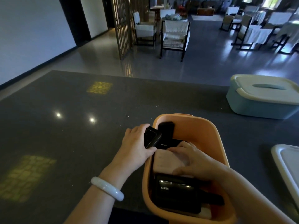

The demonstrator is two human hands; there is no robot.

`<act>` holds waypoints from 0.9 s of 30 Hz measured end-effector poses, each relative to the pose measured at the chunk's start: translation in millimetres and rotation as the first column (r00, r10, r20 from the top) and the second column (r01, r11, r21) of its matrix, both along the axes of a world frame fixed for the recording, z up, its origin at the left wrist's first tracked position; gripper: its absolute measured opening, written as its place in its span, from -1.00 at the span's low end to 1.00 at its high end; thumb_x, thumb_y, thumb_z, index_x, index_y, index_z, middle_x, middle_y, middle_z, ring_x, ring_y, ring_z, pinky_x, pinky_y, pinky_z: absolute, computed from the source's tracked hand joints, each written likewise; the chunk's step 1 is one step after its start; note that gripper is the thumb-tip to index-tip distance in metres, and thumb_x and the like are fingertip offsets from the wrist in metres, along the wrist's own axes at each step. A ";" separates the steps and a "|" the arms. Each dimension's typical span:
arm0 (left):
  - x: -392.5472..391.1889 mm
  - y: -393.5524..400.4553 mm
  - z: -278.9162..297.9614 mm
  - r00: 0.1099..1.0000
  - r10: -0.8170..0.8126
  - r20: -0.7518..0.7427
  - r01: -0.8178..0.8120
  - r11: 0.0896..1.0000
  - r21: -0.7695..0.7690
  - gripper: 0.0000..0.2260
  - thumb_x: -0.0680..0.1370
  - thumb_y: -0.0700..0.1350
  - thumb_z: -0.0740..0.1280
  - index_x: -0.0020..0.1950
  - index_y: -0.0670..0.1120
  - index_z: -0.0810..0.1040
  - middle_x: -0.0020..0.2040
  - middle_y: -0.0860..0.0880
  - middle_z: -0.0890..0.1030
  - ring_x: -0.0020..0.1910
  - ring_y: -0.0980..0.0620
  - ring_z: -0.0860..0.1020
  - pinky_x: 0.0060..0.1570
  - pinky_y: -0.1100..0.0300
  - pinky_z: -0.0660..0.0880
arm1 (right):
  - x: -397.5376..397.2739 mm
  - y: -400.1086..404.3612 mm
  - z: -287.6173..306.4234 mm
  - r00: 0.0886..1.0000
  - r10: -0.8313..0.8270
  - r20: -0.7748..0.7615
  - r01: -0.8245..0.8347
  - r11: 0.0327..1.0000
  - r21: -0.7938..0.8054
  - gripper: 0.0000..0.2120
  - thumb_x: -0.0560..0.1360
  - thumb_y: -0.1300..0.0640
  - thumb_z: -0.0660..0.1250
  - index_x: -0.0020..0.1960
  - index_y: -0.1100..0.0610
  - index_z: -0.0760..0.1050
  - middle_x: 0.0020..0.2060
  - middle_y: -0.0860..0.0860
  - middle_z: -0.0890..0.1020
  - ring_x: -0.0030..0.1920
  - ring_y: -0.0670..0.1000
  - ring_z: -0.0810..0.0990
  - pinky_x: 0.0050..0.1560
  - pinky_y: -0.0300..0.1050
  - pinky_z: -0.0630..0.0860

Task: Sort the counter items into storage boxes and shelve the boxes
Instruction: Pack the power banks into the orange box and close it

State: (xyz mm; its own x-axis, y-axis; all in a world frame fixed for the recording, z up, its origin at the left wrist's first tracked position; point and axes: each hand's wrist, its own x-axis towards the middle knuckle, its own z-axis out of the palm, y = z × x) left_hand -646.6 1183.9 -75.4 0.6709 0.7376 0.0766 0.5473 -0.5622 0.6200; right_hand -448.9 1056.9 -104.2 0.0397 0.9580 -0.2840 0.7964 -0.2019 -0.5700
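An orange storage box point(208, 131) is sitting at the lower centre of the frame on a dark speckled counter point(64, 126). Nearest the bottom edge, a black power bank point(174, 191) is lying inside it, showing white "ANKER" lettering. Above that, the right hand point(192, 160) is pressing flat, fingers spread, on a pale item point(165, 159) in the box; it is grasping nothing visible. The left hand point(137, 143), wearing a white bangle point(106, 188) at the wrist, is gripping a small black device point(151, 138) over the box's left rim. A second black unit point(166, 143) is also reading "ANKER". At the right edge, a white lid point(288, 162) is lying flat. Farther, at upper right, a closed blue box point(258, 101) is standing.
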 end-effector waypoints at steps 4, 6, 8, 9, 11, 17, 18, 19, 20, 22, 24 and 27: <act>1.0 -1.7 1.8 1.000 0.013 -0.004 -0.013 1.000 0.012 -0.30 0.43 0.00 0.48 0.48 0.09 0.21 0.31 0.10 0.40 0.28 0.10 0.28 0.28 0.04 0.38 | -1.0 -0.2 -0.8 1.000 -0.014 -0.024 0.014 1.000 0.001 -0.28 0.33 -0.26 0.44 0.39 -0.35 0.18 0.09 -0.41 0.22 0.15 -0.27 0.23 0.05 -0.30 0.28; 0.9 -2.9 2.4 1.000 0.014 -0.002 -0.014 1.000 0.005 -0.29 0.43 0.00 0.49 0.48 0.09 0.20 0.30 0.10 0.40 0.29 0.10 0.28 0.29 0.05 0.37 | -1.2 -0.5 -1.1 0.999 -0.025 -0.030 0.025 1.000 -0.001 -0.29 0.32 -0.26 0.45 0.38 -0.36 0.18 0.09 -0.39 0.22 0.15 -0.26 0.24 0.05 -0.30 0.29; 0.1 -3.5 2.6 1.000 0.022 0.007 -0.022 1.000 -0.010 -0.28 0.43 -0.01 0.49 0.49 0.09 0.19 0.28 0.11 0.39 0.30 0.09 0.29 0.29 0.07 0.37 | -1.3 0.0 -1.7 0.999 -0.039 -0.034 0.038 0.999 -0.010 -0.28 0.32 -0.26 0.45 0.37 -0.36 0.18 0.11 -0.35 0.24 0.15 -0.25 0.25 0.06 -0.27 0.30; -0.6 -3.6 2.9 1.000 0.025 0.017 -0.025 1.000 -0.017 -0.27 0.43 0.00 0.49 0.49 0.08 0.19 0.25 0.13 0.38 0.31 0.09 0.30 0.29 0.10 0.36 | -1.4 0.5 -1.4 0.998 -0.041 -0.038 0.040 0.999 -0.021 -0.28 0.32 -0.26 0.45 0.37 -0.36 0.18 0.12 -0.33 0.25 0.16 -0.24 0.25 0.07 -0.26 0.30; -1.1 -4.2 3.2 0.999 0.024 0.035 -0.023 1.000 -0.012 -0.24 0.42 0.00 0.50 0.50 0.08 0.17 0.26 0.15 0.38 0.32 0.10 0.30 0.26 0.15 0.33 | -2.1 1.5 1.3 0.999 -0.045 -0.030 0.044 0.998 -0.048 -0.30 0.32 -0.28 0.43 0.37 -0.34 0.21 0.14 -0.28 0.27 0.18 -0.20 0.25 0.09 -0.22 0.30; 7.7 -11.5 4.9 0.993 -0.047 0.112 0.048 0.999 0.001 -0.23 0.42 0.00 0.49 0.51 0.10 0.14 0.16 0.32 0.34 0.28 0.14 0.31 0.23 0.21 0.30 | -10.6 19.4 25.6 0.945 -0.263 -0.196 0.307 0.920 0.242 -0.87 0.51 -0.10 0.33 0.04 -0.16 0.56 -0.10 -0.18 0.62 -0.04 -0.21 0.56 -0.08 -0.31 0.49; 10.4 -14.2 5.3 0.990 -0.057 0.128 0.056 0.998 0.009 -0.25 0.43 0.01 0.49 0.51 0.10 0.15 0.19 0.27 0.37 0.27 0.15 0.31 0.23 0.20 0.31 | -11.9 22.4 30.4 0.905 -0.300 -0.302 0.376 0.896 0.236 -0.92 0.53 -0.04 0.32 -0.03 -0.13 0.58 -0.17 -0.15 0.66 -0.14 -0.21 0.61 -0.19 -0.34 0.50; 13.0 -16.8 6.1 0.988 -0.060 0.140 0.058 0.998 0.017 -0.26 0.43 0.00 0.49 0.50 0.11 0.15 0.20 0.24 0.37 0.26 0.16 0.31 0.25 0.18 0.33 | -12.4 24.4 34.0 0.857 -0.338 -0.390 0.439 0.874 0.207 -0.90 0.55 0.00 0.31 -0.06 -0.09 0.60 -0.20 -0.12 0.67 -0.20 -0.18 0.63 -0.25 -0.33 0.51; 15.5 -19.2 6.9 0.986 -0.062 0.156 0.060 0.998 0.022 -0.27 0.43 -0.01 0.48 0.49 0.12 0.17 0.17 0.28 0.35 0.25 0.16 0.33 0.26 0.15 0.36 | -11.5 24.9 36.1 0.799 -0.378 -0.467 0.496 0.854 0.159 -0.87 0.55 0.02 0.30 -0.07 -0.04 0.62 -0.22 -0.07 0.68 -0.24 -0.13 0.64 -0.28 -0.31 0.52; 20.3 -23.4 7.4 0.978 -0.078 0.193 0.073 0.997 0.034 -0.31 0.44 -0.03 0.47 0.45 0.18 0.17 0.04 0.47 0.23 0.19 0.14 0.36 0.23 0.12 0.41 | -8.6 22.9 40.1 0.660 -0.431 -0.615 0.568 0.822 0.034 -0.84 0.56 0.08 0.31 -0.06 0.08 0.65 -0.22 0.04 0.69 -0.27 -0.04 0.65 -0.27 -0.26 0.55; 26.1 -27.0 6.0 0.972 -0.102 0.213 0.091 0.994 0.062 -0.31 0.45 -0.05 0.46 0.43 0.23 0.13 0.00 0.55 0.18 0.17 0.13 0.37 0.21 0.13 0.41 | -5.6 20.0 43.1 0.540 -0.450 -0.712 0.570 0.817 -0.084 -0.83 0.56 0.12 0.31 -0.02 0.17 0.65 -0.19 0.14 0.69 -0.25 0.02 0.66 -0.24 -0.21 0.57; 37.0 -26.7 3.1 0.970 -0.123 0.211 0.108 0.991 0.082 -0.29 0.46 -0.04 0.47 0.49 0.12 0.14 0.24 0.26 0.31 0.28 0.12 0.29 0.29 0.09 0.35 | 1.7 18.4 48.3 0.428 -0.469 -0.772 0.584 0.796 -0.159 -0.85 0.55 0.18 0.32 0.02 0.21 0.63 -0.15 0.16 0.70 -0.20 0.05 0.68 -0.22 -0.17 0.59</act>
State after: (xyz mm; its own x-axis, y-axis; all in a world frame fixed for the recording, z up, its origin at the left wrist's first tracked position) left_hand -609.6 1157.3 -72.3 0.7134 0.6440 0.2763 0.3344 -0.6593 0.6734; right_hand -447.2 1075.3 -55.9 0.3803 0.8528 -0.3580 -0.1698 -0.3161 -0.9334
